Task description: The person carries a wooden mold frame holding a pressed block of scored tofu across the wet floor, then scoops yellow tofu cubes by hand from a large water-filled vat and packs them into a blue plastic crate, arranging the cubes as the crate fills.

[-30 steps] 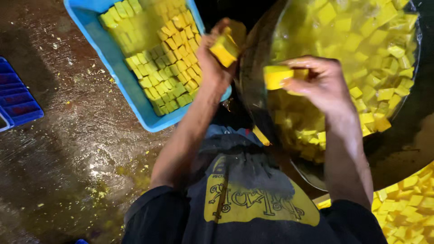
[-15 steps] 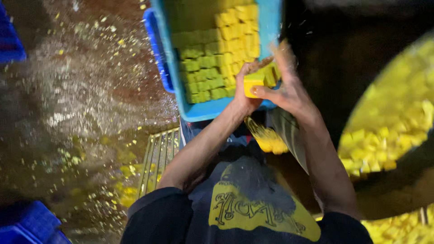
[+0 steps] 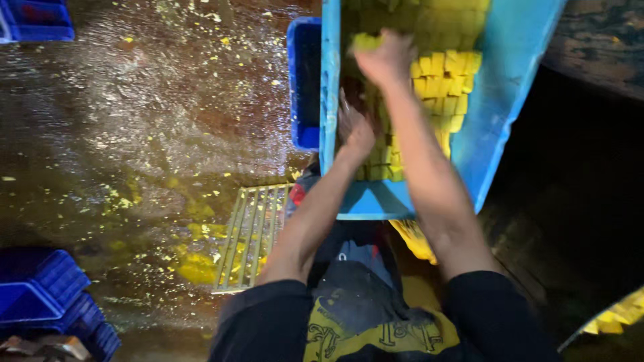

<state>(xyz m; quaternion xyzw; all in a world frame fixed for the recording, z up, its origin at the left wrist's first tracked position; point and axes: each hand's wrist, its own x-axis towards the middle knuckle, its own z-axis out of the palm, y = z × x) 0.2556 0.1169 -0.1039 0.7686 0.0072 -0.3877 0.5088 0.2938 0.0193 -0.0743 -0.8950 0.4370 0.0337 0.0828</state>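
Two hands work inside one light blue tray (image 3: 510,114) that lies at about 12 o'clock from the person's lap, its top edge cut off by the frame. The right hand (image 3: 388,59) is over the far rows, its grip closed on a yellow cube (image 3: 365,42), though motion blur softens it. The left hand (image 3: 355,131) sits lower against the tray's left wall among the yellow cubes (image 3: 446,87), and whether its grip is clenched or released cannot be told. The cubes lie in tight rows, too many and too blurred to count. One dark blue crate (image 3: 305,80) stands just beside the tray at 9 o'clock; another (image 3: 37,20) is cut off at 10 o'clock, and a stack of blue crates (image 3: 47,302) lies at 8 o'clock. One metal grate (image 3: 251,238) lies on the wet floor (image 3: 134,134), which is dark, shiny and speckled with yellow crumbs. At 4 o'clock a sliver of more yellow pieces (image 3: 614,318) shows, mostly out of frame.
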